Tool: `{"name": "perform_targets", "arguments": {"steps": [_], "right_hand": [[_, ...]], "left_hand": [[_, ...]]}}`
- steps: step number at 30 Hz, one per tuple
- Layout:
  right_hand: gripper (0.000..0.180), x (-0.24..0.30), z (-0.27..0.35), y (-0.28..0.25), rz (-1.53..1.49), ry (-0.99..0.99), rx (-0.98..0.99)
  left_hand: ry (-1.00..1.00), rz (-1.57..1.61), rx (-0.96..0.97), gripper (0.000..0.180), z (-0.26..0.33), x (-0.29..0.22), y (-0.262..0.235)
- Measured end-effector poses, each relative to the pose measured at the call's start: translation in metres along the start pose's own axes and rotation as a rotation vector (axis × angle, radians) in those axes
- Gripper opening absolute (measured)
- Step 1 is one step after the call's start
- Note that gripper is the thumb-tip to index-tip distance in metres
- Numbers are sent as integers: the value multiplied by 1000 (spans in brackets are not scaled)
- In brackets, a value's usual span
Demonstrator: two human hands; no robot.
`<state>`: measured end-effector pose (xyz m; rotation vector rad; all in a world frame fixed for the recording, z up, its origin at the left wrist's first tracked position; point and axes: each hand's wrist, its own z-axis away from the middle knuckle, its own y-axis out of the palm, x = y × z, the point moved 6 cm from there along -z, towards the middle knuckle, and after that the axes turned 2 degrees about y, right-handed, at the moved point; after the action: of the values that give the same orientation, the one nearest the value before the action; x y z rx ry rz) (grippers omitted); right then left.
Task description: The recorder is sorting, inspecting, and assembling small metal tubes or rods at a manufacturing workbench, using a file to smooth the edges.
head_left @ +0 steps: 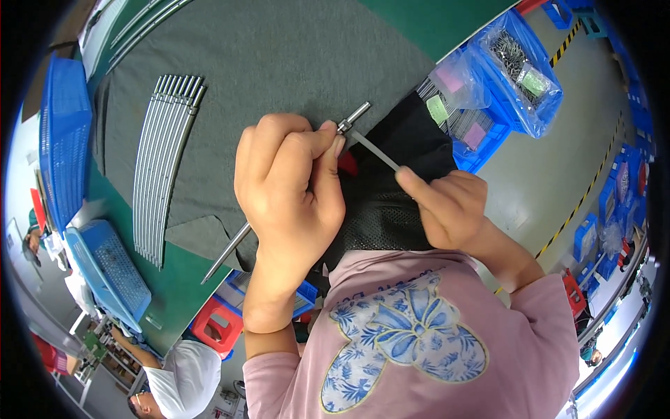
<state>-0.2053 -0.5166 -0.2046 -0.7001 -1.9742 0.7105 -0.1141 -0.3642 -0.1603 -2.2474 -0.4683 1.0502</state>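
Note:
My left hand (pixel 289 181) is closed around a slim metal rod (pixel 227 253). The rod slants from lower left to upper right, and its stepped, collared end pokes out past my thumb and forefinger. In my right hand (pixel 450 206) is a thin flat metal strip (pixel 377 150), file-like in shape, with my forefinger laid along it. Its far tip meets or nearly meets the rod beside the collar; I cannot tell if they touch. Beneath my hands, a black mesh cloth (pixel 391 216) covers my lap. Several similar rods (pixel 164 167) lie side by side on the grey cloth (pixel 279 63), to the left.
Blue bins stand to the right: one (pixel 548 112) holds small metal parts, another (pixel 488 152) rods. Blue baskets (pixel 66 140) line the green table's (pixel 183 307) left edge. A red stool (pixel 216 325) and a person in white (pixel 185 377) are at lower left.

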Motion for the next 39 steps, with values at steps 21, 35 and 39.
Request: {"name": "perform_targets", "arguments": {"steps": [21,35,39], "right_hand": [[28,-15,-69,17,-401,472,-442],[28,-19,-64,16,-434,504,-315],[27,-13,-62,10,-496,459,-301]], "left_hand": [[-6,-54,67,13,-5,0,-3],[-32,-49,70,15,-3,-1,-3],[-35,-63,58,16,-3,-2,-5]]}}
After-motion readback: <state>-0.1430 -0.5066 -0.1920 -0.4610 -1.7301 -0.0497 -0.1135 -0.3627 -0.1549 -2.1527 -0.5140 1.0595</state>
